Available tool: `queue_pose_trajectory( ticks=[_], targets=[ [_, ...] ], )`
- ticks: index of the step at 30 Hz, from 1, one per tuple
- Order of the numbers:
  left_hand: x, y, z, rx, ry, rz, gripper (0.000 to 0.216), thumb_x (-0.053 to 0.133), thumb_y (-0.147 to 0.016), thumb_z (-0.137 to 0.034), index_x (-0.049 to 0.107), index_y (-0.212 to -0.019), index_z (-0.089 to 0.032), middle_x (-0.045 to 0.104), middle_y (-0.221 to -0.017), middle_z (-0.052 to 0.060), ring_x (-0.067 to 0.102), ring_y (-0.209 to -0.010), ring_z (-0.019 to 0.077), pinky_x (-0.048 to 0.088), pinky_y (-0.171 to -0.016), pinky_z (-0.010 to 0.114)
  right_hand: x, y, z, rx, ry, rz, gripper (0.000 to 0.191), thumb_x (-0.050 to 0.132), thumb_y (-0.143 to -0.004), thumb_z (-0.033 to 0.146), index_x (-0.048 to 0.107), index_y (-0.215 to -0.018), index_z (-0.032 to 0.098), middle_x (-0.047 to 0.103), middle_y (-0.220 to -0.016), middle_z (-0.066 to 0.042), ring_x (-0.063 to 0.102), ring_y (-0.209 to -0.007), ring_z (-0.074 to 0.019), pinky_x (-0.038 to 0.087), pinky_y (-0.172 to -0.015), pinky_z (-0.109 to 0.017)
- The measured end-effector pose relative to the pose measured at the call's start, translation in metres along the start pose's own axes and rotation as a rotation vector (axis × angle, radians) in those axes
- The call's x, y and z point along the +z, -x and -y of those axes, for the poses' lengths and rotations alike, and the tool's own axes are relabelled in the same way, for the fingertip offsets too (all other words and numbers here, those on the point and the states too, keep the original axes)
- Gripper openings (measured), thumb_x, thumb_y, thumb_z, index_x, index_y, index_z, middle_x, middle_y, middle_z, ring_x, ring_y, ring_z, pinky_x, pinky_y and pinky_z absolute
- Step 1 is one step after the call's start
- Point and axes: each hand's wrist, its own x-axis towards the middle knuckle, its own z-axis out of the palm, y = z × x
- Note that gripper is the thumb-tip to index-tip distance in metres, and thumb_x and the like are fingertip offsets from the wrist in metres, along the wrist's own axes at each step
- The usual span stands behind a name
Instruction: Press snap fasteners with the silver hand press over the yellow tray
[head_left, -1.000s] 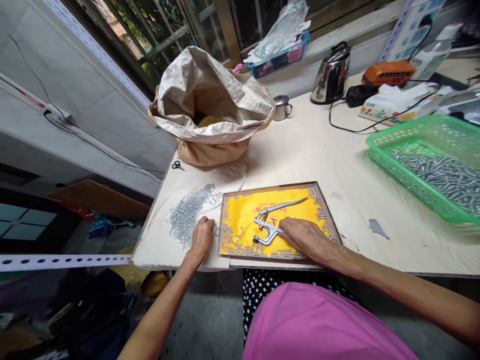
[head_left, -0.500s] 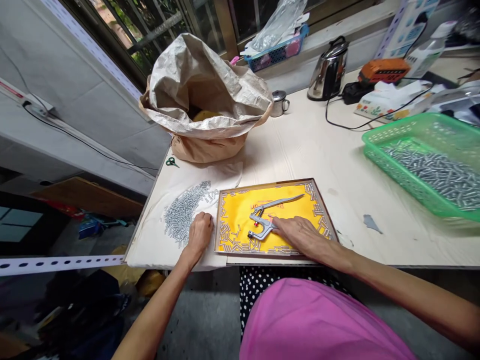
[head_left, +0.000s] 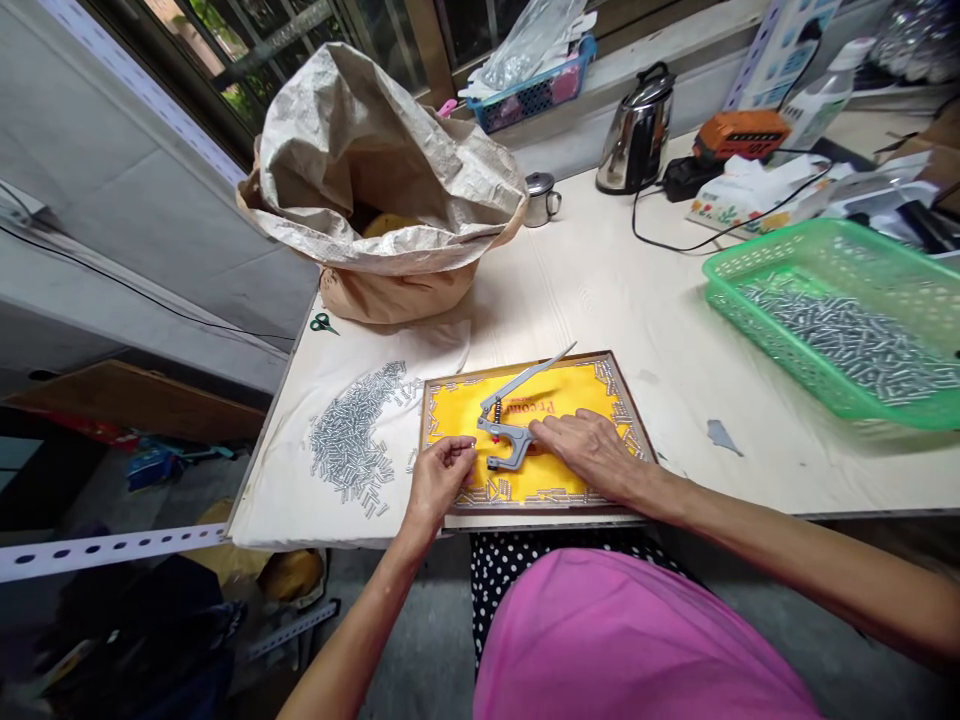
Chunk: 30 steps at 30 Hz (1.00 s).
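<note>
My right hand is closed round the lower handle of grey snap-fastener pliers, held over a shallow tray with a yellow lining. The pliers' jaw faces left, and their long upper lever stands raised. Just left of the jaw, my left hand pinches a small metal piece between thumb and fingertips; most of it is hidden. Small silvery metal cylinders lie along the tray's edges. Left of the tray, a loose pile of similar cylinders spreads over a white cloth.
An open woven sack stands behind the pile, with green-handled scissors beside it. A green basket of metal cylinders sits at the right. Further back are a metal mug, a kettle and a black cable.
My left hand has moved from the pile's edge to the pliers' jaw, fingertips pinched on a small piece. The pliers have tilted, with their lever pointing further upward.
</note>
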Motion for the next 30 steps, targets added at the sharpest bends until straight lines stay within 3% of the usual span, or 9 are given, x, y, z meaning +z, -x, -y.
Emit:
queue_pose_trajectory(
  ticks=[9, 18, 30],
  targets=[
    [0.016, -0.005, 0.005, -0.007, -0.04, -0.002, 0.037, 0.075, -0.068, -0.046, 0.071, -0.078, -0.011, 0.065, -0.061, 0.001, 0.057, -0.052, 0.0105, 0.047, -0.051, 0.021, 0.006, 0.001, -0.002, -0.035, 0.106, -0.024, 0.019, 0.041, -0.097, 0.01, 0.055, -0.103, 0.021, 0.066, -0.085, -0.003, 0.055, -0.073, -0.0172, 0.028, -0.069, -0.035],
    [0.023, -0.007, 0.006, -0.034, -0.136, 0.014, 0.016, 0.07, -0.073, -0.029, 0.067, -0.07, -0.014, 0.063, -0.054, -0.002, 0.06, -0.05, 0.0119, 0.047, -0.049, 0.02, 0.014, 0.002, -0.002, -0.077, 0.12, -0.108, 0.016, 0.044, -0.096, 0.008, 0.054, -0.103, 0.018, 0.064, -0.082, -0.001, 0.053, -0.07, -0.0163, 0.026, -0.068, -0.035],
    [0.017, -0.018, 0.001, -0.177, -0.261, 0.174, 0.01, 0.062, -0.078, -0.02, 0.061, -0.07, -0.014, 0.062, -0.05, -0.002, 0.057, -0.044, 0.0099, 0.045, -0.049, 0.019, 0.017, 0.0, -0.004, -0.051, 0.023, -0.006, 0.016, 0.039, -0.099, 0.012, 0.053, -0.106, 0.019, 0.064, -0.086, -0.002, 0.053, -0.072, -0.0162, 0.027, -0.069, -0.033]
  ],
)
